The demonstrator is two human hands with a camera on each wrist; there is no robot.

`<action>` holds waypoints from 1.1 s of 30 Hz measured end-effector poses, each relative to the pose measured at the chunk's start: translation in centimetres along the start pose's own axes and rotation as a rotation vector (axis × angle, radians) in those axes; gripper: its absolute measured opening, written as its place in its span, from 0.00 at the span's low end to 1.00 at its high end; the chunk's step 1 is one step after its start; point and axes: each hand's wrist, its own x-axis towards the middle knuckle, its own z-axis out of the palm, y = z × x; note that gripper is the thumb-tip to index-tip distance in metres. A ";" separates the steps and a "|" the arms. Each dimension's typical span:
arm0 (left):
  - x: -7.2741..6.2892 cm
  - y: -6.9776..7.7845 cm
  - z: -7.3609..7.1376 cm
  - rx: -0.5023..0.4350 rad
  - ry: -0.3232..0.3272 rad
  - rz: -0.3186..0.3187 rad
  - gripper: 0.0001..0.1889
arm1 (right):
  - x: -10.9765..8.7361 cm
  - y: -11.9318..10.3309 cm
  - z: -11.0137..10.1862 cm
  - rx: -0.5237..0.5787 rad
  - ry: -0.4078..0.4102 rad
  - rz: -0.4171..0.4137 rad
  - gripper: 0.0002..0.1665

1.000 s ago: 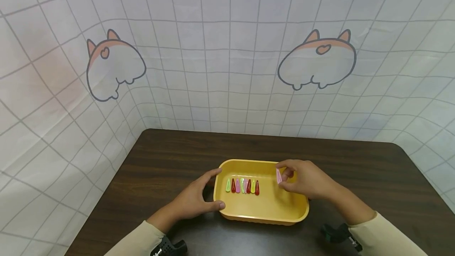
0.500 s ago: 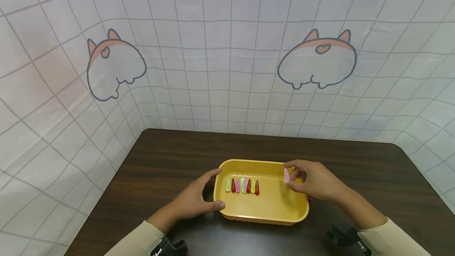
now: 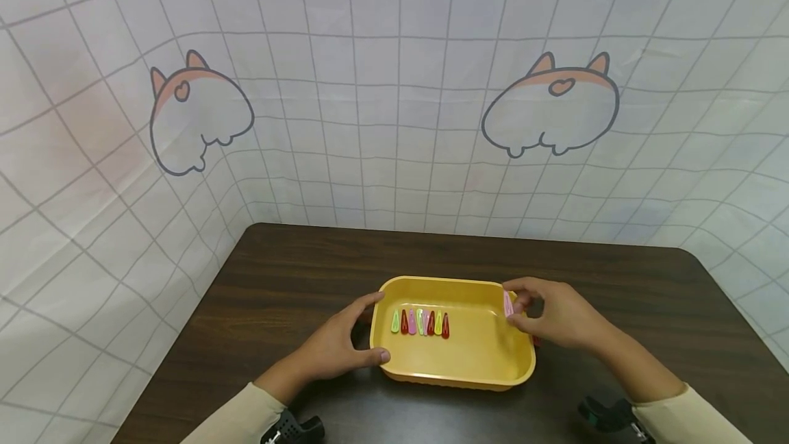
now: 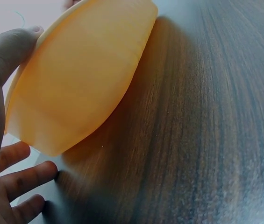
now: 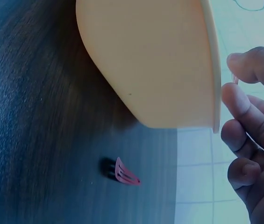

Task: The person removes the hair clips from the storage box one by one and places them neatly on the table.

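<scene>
My left hand (image 3: 335,344) grips the left end of a yellow plastic tray (image 3: 453,365), thumb on the near rim and index finger at the far corner. In the left wrist view the other fingers spread beside its outer wall. Inside the tray, left of the middle, several snap hair clips (image 3: 411,321) in green, red, pink and yellow lie in a row. My right hand (image 3: 557,314) pinches a pink hair clip (image 3: 508,303) between thumb and index finger, above the tray's right end. Only a sliver of this clip shows in the right wrist view.
The tray stands on a dark wood table (image 3: 308,266). Another hair clip (image 5: 126,173), pinkish red, lies on the tabletop just outside the tray's right end, mostly hidden in the head view. Behind the table hangs a white gridded cloth (image 3: 394,122) with cartoon animals.
The right hand has moved to the right with the pink hair clip, from over the tray's interior to its right end. The left hand, tray and row of clips stayed put.
</scene>
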 end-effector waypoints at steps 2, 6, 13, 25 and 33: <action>0.0 0.0 0.0 0.001 -0.001 0.000 0.52 | -0.2 0.2 -0.1 0.001 0.003 0.004 0.31; 0.0 0.0 0.1 0.002 -0.001 -0.003 0.52 | -0.6 0.4 -0.4 -0.005 0.016 0.008 0.30; 0.0 0.0 0.1 -0.001 -0.001 -0.004 0.52 | -1.2 0.9 -0.9 -0.060 0.063 0.001 0.31; 0.0 -0.1 0.0 -0.003 -0.001 0.001 0.51 | -1.9 2.1 -1.2 -0.063 0.084 0.007 0.31; -0.1 0.0 0.1 -0.003 -0.003 -0.003 0.51 | -2.5 2.8 -1.4 -0.087 0.080 0.012 0.30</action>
